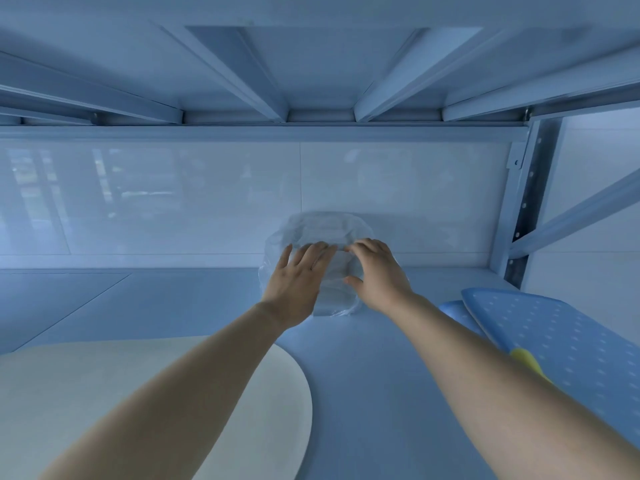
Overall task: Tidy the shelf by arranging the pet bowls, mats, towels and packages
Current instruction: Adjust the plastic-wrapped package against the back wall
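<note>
Right now we have both hands on a clear plastic package [325, 230] that sits just right of the frame's centre, at the back of the shelf [363, 375] and against the pale back wall [207, 202]. What the package holds looks white, but the wrap blurs it and we cannot tell more.

Our left hand [298, 275] lies flat on the package's left side with its fingers straight and close together, pressing rather than gripping. Our right hand [379, 275] cups the right side: its fingers curl over the top and its thumb is spread onto the front, so it holds the package.

A beige mat [86, 375] with a rounded edge lies at the lower left, under our left forearm. At the right edge lies a blue dotted mat [554, 341], with a yellow item [526, 358] showing beside our right forearm. Behind them, a perforated upright post [526, 202] rises at the right.
</note>
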Tool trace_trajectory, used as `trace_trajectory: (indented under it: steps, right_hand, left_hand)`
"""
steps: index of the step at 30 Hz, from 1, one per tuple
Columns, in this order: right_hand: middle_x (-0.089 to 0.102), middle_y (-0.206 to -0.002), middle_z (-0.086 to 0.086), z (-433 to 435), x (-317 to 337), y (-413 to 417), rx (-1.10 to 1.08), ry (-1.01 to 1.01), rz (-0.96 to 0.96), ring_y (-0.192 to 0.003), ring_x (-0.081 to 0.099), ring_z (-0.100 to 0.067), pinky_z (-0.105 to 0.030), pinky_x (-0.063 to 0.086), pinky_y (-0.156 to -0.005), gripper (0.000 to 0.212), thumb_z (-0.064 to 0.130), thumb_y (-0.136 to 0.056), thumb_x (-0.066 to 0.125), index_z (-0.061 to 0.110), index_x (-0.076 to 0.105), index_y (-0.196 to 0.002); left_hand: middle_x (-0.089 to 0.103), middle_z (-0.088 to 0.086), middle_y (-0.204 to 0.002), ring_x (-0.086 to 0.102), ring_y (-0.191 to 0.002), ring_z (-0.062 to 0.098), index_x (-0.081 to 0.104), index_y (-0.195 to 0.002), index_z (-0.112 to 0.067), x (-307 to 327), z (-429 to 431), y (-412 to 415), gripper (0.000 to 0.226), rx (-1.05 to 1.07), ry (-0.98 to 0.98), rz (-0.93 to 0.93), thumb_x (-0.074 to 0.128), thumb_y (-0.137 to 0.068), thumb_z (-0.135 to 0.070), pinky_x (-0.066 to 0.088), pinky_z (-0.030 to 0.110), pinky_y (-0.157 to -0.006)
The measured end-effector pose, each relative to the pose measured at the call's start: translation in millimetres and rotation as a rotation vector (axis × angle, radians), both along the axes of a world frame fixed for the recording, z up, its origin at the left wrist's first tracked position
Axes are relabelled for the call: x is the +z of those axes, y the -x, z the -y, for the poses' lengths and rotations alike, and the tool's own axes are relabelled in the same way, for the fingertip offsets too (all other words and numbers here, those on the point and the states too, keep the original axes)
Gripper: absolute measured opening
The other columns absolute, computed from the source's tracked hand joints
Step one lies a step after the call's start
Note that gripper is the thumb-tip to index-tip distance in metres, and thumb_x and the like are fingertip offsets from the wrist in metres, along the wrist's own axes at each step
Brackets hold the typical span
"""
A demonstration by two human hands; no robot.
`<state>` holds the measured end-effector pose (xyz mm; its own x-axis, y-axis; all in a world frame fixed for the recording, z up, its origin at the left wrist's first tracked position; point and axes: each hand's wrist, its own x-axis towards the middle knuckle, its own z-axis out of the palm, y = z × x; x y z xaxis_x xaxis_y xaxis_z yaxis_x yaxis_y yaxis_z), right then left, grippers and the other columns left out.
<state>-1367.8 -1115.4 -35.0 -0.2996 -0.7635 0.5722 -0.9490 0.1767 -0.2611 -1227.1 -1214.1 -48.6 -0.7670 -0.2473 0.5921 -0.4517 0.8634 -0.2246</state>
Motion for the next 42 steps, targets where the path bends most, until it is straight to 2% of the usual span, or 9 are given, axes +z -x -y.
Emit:
trace_trajectory:
  steps: [4, 10, 14, 21, 25, 30, 35, 37, 42]
  right_hand:
    - [0.036, -0.143, 0.002, -8.1, -3.8, -4.2, -0.056, -0.024, -0.085, -0.132, 0.030, -0.020, -0.035, 0.038, -0.101, 0.058, 0.023, -0.084, 0.064, 0.019, 0.039, -0.136]
    - [0.042, -0.141, -0.005, -16.3, -20.9, -15.1, -0.110, 0.084, -0.278, -0.125, 0.043, -0.028, -0.042, 0.046, -0.092, 0.070, 0.020, -0.076, 0.072, 0.017, 0.039, -0.138]
    - [0.023, -0.152, 0.003, -15.9, -26.6, -21.9, -0.058, 0.020, -0.161, -0.140, 0.020, -0.020, -0.037, 0.045, -0.099, 0.068, 0.016, -0.089, 0.054, 0.023, 0.019, -0.147]
    - [-0.003, -0.156, 0.015, -22.8, -19.2, -29.3, -0.094, -0.122, -0.096, -0.144, 0.004, -0.015, -0.036, 0.044, -0.099, 0.079, 0.013, -0.090, 0.050, 0.032, 0.000, -0.148]
    - [-0.006, -0.157, 0.013, -29.7, -25.5, -41.7, -0.129, -0.101, -0.068, -0.145, 0.005, -0.018, -0.033, 0.034, -0.105, 0.075, 0.009, -0.089, 0.049, 0.028, 0.007, -0.149]
    - [-0.002, -0.158, 0.004, -43.2, -36.4, -52.0, -0.182, -0.080, -0.103, -0.144, 0.008, -0.023, -0.045, 0.024, -0.113, 0.077, 0.006, -0.084, 0.050, 0.023, 0.011, -0.148]
    - [0.010, -0.156, 0.004, -60.0, -32.6, -76.1, -0.061, -0.063, -0.057, -0.142, 0.013, -0.016, -0.036, 0.037, -0.105, 0.068, 0.008, -0.086, 0.050, 0.018, 0.020, -0.146]
    - [0.011, -0.156, 0.007, -67.1, -35.2, -90.2, 0.007, -0.114, -0.033, -0.142, 0.014, -0.013, -0.032, 0.035, -0.106, 0.063, 0.012, -0.089, 0.049, 0.018, 0.022, -0.146]
    - [0.019, -0.153, 0.009, -86.5, -45.5, -124.3, 0.145, -0.231, 0.012, -0.138, 0.027, -0.014, -0.034, 0.039, -0.102, 0.052, 0.023, -0.091, 0.050, 0.020, 0.035, -0.140]
  left_hand:
    - [0.046, 0.007, -0.137, 0.041, -0.126, 0.024, 0.036, -0.138, -0.015, -1.3, 6.5, -15.1, 0.079, -0.061, 0.110, -0.129, 0.070, -0.068, -0.006, 0.035, 0.039, -0.105]
    - [0.032, 0.008, -0.147, 0.027, -0.137, 0.029, 0.025, -0.144, -0.015, -5.6, 3.6, -30.3, 0.079, -0.013, -0.028, -0.072, 0.065, -0.076, -0.015, 0.028, 0.042, -0.113]
    - [0.003, 0.001, -0.156, 0.000, -0.144, 0.023, -0.002, -0.148, -0.021, -10.2, 2.6, -27.2, 0.082, 0.025, -0.119, -0.005, 0.053, -0.088, -0.023, 0.011, 0.031, -0.115]
    - [-0.005, -0.003, -0.157, -0.006, -0.144, 0.019, -0.009, -0.147, -0.024, -7.9, 8.5, -30.6, 0.089, 0.023, -0.145, 0.064, 0.055, -0.085, -0.027, 0.009, 0.031, -0.116]
    - [-0.009, -0.003, -0.157, -0.004, -0.145, 0.018, -0.004, -0.147, -0.024, -8.8, 1.0, -41.8, 0.084, 0.010, -0.163, 0.039, 0.053, -0.086, -0.027, 0.009, 0.037, -0.118]
    - [-0.010, -0.004, -0.157, -0.004, -0.145, 0.017, -0.003, -0.146, -0.035, -17.6, -13.3, -68.8, 0.082, 0.001, -0.217, -0.013, 0.052, -0.086, -0.026, 0.008, 0.040, -0.116]
    - [0.004, -0.004, -0.157, 0.005, -0.144, 0.016, 0.008, -0.147, -0.033, -18.3, -33.5, -95.4, 0.072, 0.058, -0.325, 0.033, 0.050, -0.088, -0.032, 0.019, 0.038, -0.116]
    - [0.010, -0.005, -0.156, 0.011, -0.143, 0.016, 0.015, -0.146, -0.031, -19.2, -46.8, -106.2, 0.068, 0.098, -0.372, 0.045, 0.050, -0.088, -0.034, 0.024, 0.036, -0.111]
    - [0.013, -0.006, -0.155, 0.018, -0.140, 0.018, 0.022, -0.144, -0.031, -27.1, -78.6, -139.4, 0.062, 0.182, -0.448, 0.086, 0.050, -0.089, -0.037, 0.032, 0.036, -0.105]
